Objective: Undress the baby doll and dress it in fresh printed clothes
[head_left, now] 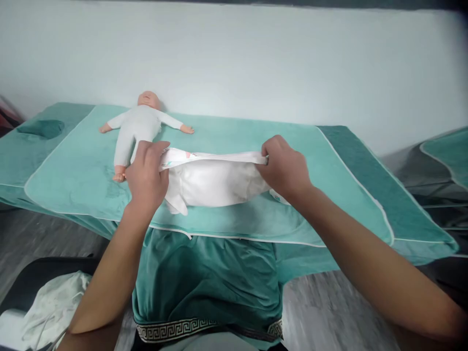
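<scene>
My left hand (146,173) and my right hand (282,166) are both closed on the top edge of a white diaper (214,183), stretching it between them just above the teal towel (84,180). The diaper sags in the middle and a flap hangs at its lower left. A baby doll (137,127) in a white suit lies on its back at the far left of the towel, arms spread, its feet just left of my left hand.
The towel covers a teal padded bed (380,185) set against a pale wall. A teal cushion (42,128) lies at the far left. A crumpled white cloth (54,307) sits on a dark surface at lower left. Another teal bed (449,151) stands at right.
</scene>
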### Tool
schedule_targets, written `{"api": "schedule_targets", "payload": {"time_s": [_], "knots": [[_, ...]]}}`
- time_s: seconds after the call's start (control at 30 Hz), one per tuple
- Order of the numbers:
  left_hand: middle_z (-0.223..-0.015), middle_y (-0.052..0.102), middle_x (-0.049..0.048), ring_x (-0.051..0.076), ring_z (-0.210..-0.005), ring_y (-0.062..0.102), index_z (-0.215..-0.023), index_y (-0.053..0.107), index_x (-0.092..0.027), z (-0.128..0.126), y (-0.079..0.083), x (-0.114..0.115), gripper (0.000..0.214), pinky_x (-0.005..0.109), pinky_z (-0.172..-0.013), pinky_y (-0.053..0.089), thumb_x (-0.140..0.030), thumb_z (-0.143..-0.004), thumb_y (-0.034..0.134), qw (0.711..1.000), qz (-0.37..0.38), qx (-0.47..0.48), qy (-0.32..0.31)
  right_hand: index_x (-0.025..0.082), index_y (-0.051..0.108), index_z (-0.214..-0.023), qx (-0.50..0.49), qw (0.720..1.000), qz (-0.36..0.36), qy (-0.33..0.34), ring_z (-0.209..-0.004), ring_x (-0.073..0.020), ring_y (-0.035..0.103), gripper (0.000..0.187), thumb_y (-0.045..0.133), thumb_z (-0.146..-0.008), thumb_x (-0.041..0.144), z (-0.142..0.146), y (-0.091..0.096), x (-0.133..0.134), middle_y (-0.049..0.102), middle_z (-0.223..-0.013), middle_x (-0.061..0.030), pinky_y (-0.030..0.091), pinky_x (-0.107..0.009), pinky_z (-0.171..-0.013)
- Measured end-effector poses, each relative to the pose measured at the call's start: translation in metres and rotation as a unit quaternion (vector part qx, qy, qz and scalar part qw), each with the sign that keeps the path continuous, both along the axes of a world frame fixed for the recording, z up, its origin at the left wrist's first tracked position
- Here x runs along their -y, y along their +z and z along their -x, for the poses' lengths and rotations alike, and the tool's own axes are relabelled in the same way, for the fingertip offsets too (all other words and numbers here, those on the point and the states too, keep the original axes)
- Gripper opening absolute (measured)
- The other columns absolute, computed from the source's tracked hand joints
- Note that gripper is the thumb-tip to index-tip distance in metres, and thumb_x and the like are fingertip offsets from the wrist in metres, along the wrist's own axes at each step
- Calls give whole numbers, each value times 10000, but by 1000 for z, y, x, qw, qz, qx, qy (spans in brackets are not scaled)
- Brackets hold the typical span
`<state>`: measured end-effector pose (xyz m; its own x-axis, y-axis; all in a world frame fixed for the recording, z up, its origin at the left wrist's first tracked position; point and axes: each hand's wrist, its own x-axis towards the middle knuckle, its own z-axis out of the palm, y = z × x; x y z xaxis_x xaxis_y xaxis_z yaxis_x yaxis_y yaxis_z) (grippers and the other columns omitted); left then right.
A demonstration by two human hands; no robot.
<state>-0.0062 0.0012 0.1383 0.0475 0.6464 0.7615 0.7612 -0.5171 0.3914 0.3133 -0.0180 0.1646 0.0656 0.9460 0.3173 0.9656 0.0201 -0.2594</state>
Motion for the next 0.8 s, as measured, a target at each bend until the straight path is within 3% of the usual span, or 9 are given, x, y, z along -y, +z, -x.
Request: {"api": "schedule_targets", "payload": {"time_s": [0.1,0.17,0.27,0.4,0.57,0.73,0.8], "knots": [[-999,631,90,246,-1014,636,-1104,647,-216,1,4,2,248,323,-836,475,-204,-859,604,998,-36,-3,46,225,564,-1048,13,998,-43,-50,-834,-247,588,259,484,-826,119,-4,8,1,620,-1204,-148,375,-355,-663],[-944,643,76,238,-951,640,-1063,663,-225,1,6,3,205,313,-794,457,-219,-863,615,997,-44,-15,58,239,582,-1062,-6,999,-43,-26,-919,-266,614,321,459,-804,94,-9,9,2,636,-1238,-129,418,-361,-691],[-875,645,51,223,-861,633,-1015,677,-239,2,9,6,162,305,-739,427,-235,-859,634,996,-51,-21,64,264,628,-995,-67,996,-59,29,-994,-266,643,334,450,-775,87,-19,6,4,708,-1125,-77,488,-375,-806],[-850,636,48,212,-797,608,-993,668,-246,3,12,15,135,311,-694,385,-214,-882,598,994,-74,19,81,239,665,-966,-104,983,-152,14,-1015,-261,663,341,461,-738,88,-28,-3,9,730,-1079,-89,510,-383,-894],[-780,637,24,194,-718,576,-898,651,-232,-2,11,16,88,321,-677,357,-219,-814,627,994,-48,17,93,237,693,-943,-172,979,-110,5,-951,-252,678,295,507,-748,117,-28,0,19,742,-1027,-73,520,-382,-857],[-633,556,-39,149,-583,481,-887,653,-234,-2,13,8,126,293,-603,324,-225,-762,643,994,72,30,75,224,725,-928,-213,975,56,29,-876,-252,652,166,614,-804,207,-30,15,22,757,-1011,-91,469,-361,-721],[-604,541,-49,140,-557,456,-844,638,-236,-3,17,8,62,289,-572,321,-246,-784,627,992,111,41,47,225,722,-911,-204,974,84,50,-845,-250,645,128,638,-830,278,-30,14,23,752,-971,-79,458,-359,-696]]}}
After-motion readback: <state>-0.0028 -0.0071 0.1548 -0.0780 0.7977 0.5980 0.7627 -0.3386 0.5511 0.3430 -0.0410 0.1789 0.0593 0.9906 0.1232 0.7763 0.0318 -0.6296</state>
